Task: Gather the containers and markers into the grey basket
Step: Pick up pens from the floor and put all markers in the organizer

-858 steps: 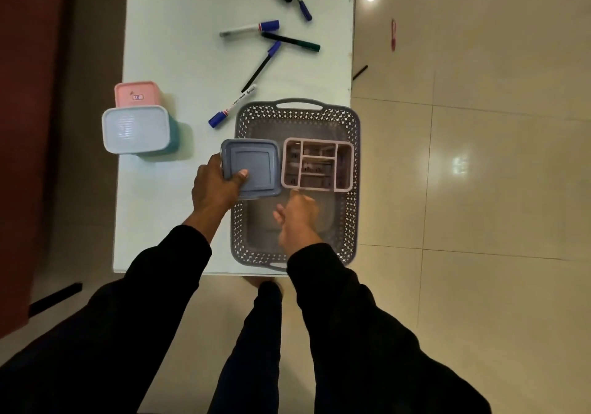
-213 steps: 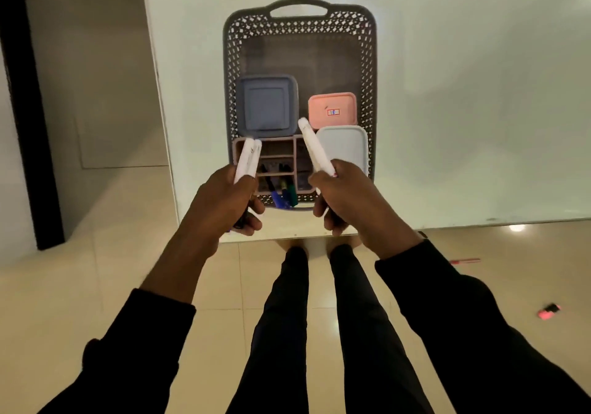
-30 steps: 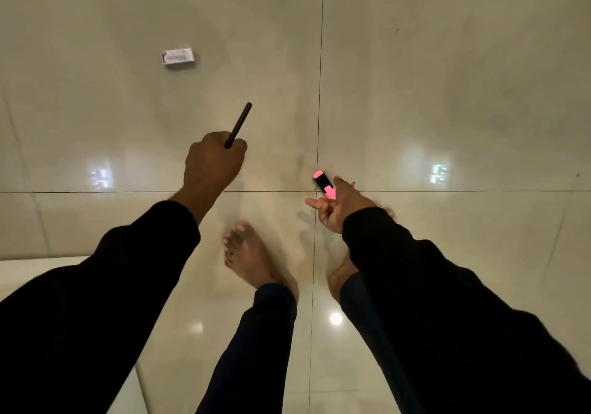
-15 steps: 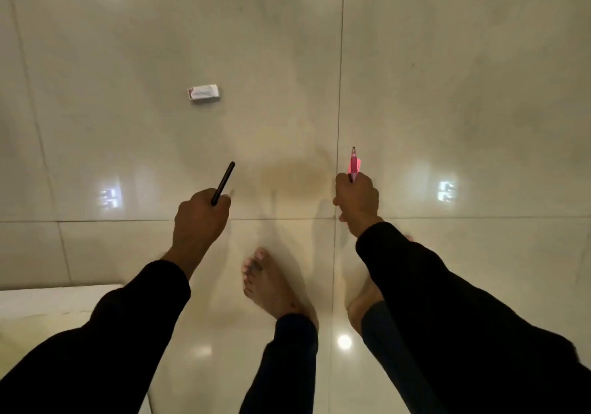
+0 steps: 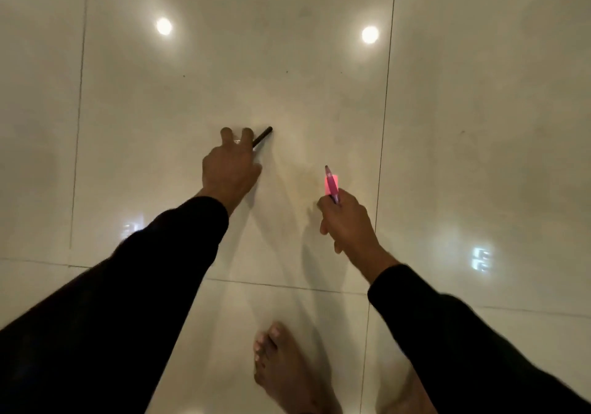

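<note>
— So, where are the hands?

— Both are out over the glossy tiled floor. Take the bare foot at the bottom of the view as the landmark: the left hand is well ahead of it and a little to its left, the right hand ahead of it and to its right.

— What does the left one hold?

— A thin black marker. It sticks out past the knuckles, slanting away to the right. Two fingers reach forward towards the floor, with something small and pale between them; it is too blurred to name. The rest of the hand is curled round the marker.

— And the right?

— Its fingers are wrapped round a pink marker, which points away from the foot, almost straight ahead, its tip clear of the hand.

— The basket?

— Out of view. Both markers are in the hands, above the floor, well ahead of the foot. Black sleeves cover both arms. Two round lamp reflections shine on the tiles far beyond the hands.
</note>
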